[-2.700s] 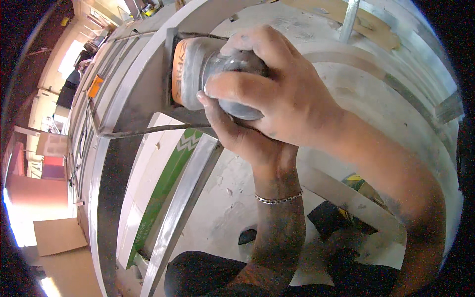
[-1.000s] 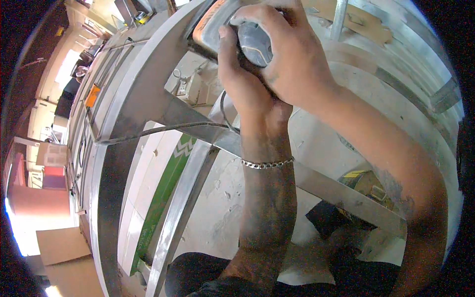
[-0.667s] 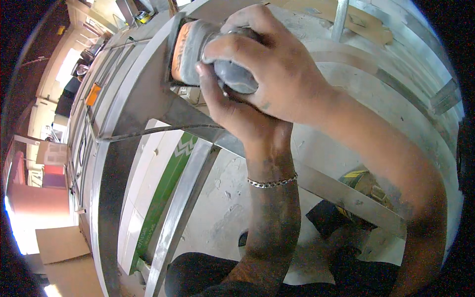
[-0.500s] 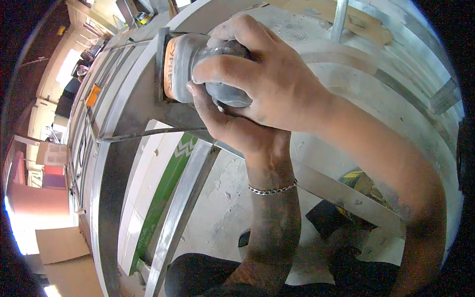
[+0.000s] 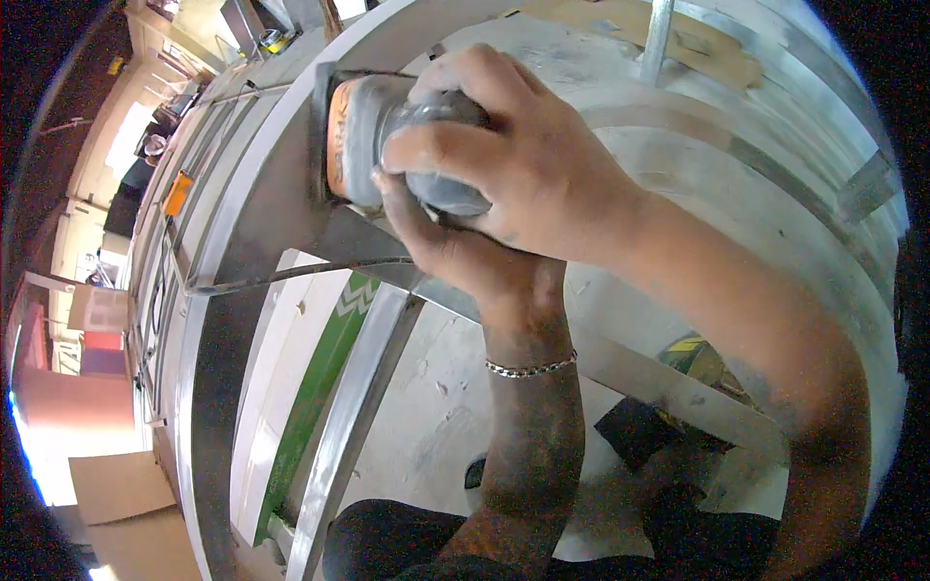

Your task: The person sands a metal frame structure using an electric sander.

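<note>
A grey sheet sander with an orange front band lies against the flat face of a grey metal frame. From above, my right hand wraps its fingers over the sander's dark rounded top. Lower down, my left hand holds the sander's near side, partly covered by the right hand. A chain bracelet circles my left wrist. The sander's dark cord runs left across the frame. Its sanding face is hidden against the metal.
Metal bars cross below the frame, beside a green and white box. A metal post stands at the far side, near flattened cardboard. My shoe shows under a bar at right. An orange object lies at left.
The sander and both hands have slid slightly right and toward me along the frame's face. The grip looks the same, and the view has shifted a little.
</note>
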Demonstrator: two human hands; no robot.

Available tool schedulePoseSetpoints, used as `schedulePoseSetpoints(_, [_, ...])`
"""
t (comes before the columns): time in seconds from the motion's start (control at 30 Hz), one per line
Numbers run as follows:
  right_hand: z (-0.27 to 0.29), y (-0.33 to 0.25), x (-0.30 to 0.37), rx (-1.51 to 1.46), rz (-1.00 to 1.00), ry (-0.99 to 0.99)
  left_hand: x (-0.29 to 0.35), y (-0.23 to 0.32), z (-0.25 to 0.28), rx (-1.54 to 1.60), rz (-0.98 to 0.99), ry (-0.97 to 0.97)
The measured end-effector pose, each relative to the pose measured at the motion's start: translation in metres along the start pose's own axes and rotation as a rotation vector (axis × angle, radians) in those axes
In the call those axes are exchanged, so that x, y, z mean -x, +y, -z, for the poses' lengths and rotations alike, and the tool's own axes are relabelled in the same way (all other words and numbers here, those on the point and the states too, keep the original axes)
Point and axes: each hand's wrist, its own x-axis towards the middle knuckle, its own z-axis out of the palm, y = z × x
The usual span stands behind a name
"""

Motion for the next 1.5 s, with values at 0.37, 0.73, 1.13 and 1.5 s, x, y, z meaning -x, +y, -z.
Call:
schedulePoseSetpoints(0.37, [0.03,0.02,-0.003,0.101,-0.218,-0.033,-0.038,-0.026,0.001,-0.09,0.222,0.074])
schedulePoseSetpoints(0.73, [0.027,0.022,-0.001,0.201,-0.393,0.095,-0.062,-0.033,0.004,-0.195,0.342,0.071])
schedulePoseSetpoints(1.13, [0.015,0.012,-0.002,0.075,-0.178,-0.01,-0.017,-0.015,0.001,-0.099,0.069,0.122])
schedulePoseSetpoints(1.5, [0.028,0.031,0.007,0.141,-0.19,0.014,-0.041,-0.033,0.005,-0.086,0.27,0.087])
